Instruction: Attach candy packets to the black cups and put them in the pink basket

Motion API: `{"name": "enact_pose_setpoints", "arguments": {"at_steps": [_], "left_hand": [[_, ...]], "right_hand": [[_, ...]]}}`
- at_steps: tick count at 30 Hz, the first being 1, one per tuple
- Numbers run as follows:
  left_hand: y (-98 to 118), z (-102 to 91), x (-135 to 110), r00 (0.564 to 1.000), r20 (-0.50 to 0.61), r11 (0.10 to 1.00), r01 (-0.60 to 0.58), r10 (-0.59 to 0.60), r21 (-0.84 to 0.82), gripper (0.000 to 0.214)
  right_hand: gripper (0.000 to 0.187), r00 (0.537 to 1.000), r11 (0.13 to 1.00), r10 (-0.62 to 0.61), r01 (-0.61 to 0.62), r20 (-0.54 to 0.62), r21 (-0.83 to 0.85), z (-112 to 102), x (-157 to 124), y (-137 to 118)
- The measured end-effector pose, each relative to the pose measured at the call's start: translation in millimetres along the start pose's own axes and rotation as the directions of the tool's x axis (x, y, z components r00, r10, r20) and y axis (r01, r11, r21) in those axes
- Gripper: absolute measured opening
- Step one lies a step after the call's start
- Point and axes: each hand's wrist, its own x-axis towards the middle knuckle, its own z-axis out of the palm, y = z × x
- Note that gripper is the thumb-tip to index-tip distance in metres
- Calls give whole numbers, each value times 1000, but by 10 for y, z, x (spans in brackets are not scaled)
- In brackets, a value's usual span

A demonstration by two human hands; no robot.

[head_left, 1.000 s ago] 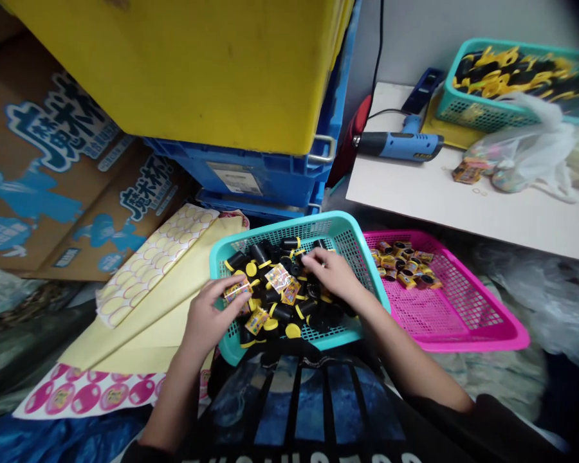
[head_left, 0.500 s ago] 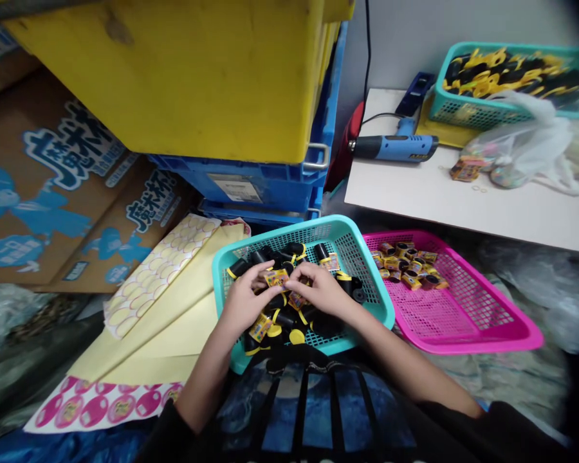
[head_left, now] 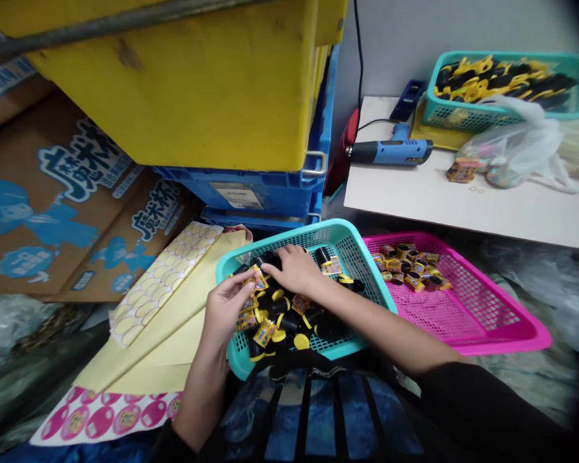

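Note:
A teal basket (head_left: 367,286) in front of me holds several small black and yellow cylinders (head_left: 294,321), some wrapped in colourful stickers. My left hand (head_left: 224,308) is at the basket's left side, its fingers pinched on a labelled cylinder (head_left: 255,278). My right hand (head_left: 294,270) reaches across to the basket's back left, fingers curled down onto black cylinders there; what it holds is hidden.
A pink basket (head_left: 487,321) with labelled pieces (head_left: 408,263) lies to the right. Yellow sticker sheets (head_left: 164,308) and a pink sticker strip (head_left: 101,418) lie to the left. Yellow and blue crates (head_left: 251,186) stack behind. A white table (head_left: 463,199) carries a blue tool (head_left: 390,152), a bag and another teal basket (head_left: 506,83).
My hands were together over the basket's middle. Now the right hand has reached further left and back, and the left hand has drawn toward the left rim with a labelled cylinder.

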Motion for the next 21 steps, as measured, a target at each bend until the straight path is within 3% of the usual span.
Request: {"name": "enact_pose_setpoints", "arguments": {"at_steps": [2,4,7,9,11,13,15,18,21], "left_hand": [[-8,-41,9,1000,-18,1000,12,-12,3,39],[-19,-63,9,999,-37,1000,27,-28,-11,41],[-49,-88,8,993,-111,999,35,-39,-42,43],[-81,-114,15,985,-168,999,24,-30,-39,43],[-117,-141,27,979,-201,999,18,-27,-48,41],[-145,-146,33,977,-208,997,29,-44,-77,35],[-145,-102,25,982,-167,989,63,-85,-132,30],[-76,85,-13,992,-67,919,77,-111,-386,27],[36,360,-59,1000,-4,786,21,-29,-618,24]], "right_hand": [[48,995,980,-81,68,-62,-186,121,11,-134],[36,981,936,-183,151,-71,-317,212,4,-222],[26,956,909,-290,262,-40,-324,235,-12,-237],[28,956,938,-288,272,-49,-215,162,-41,-173],[32,975,976,-215,216,-56,16,36,-103,-69],[34,987,953,-154,158,-37,260,-107,-201,53],[33,984,892,-171,174,-44,417,-224,-322,162],[34,968,831,-224,252,-117,495,-296,-494,242],[30,951,839,-250,306,-181,449,-267,-603,202]]}}
